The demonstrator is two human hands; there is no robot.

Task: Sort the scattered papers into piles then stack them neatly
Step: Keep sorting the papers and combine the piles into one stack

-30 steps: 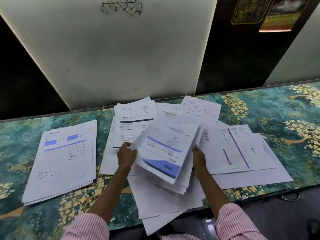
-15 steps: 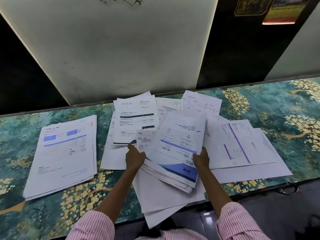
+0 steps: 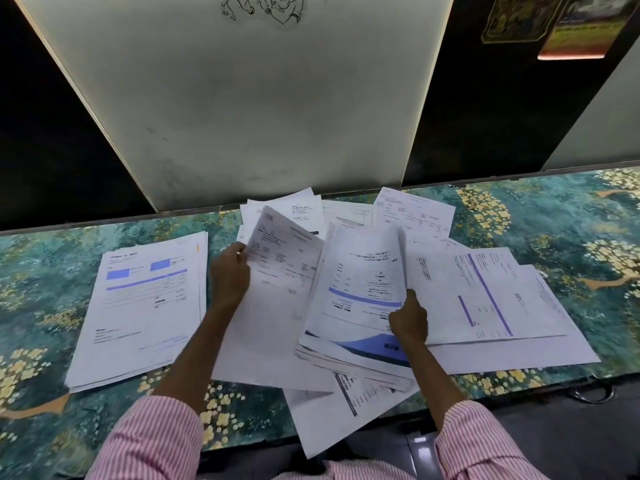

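L hand [image 3: 230, 282] fingers curl round the sheet [image 3: 284, 271] at its left edge, centre frame; R hand [image 3: 408, 320] pinches a bundle [image 3: 360, 289] by its right edge. Best to lift the sheet clear w/o dragging others, then square it onto the pile [image 3: 145, 306], centre left. Sheet's long axis runs roughly up-down the frame, header at top.

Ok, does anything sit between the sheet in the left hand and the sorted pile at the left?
Nothing visible. The left hand holds the sheet raised, and only a strip of bare table separates it from the pile.
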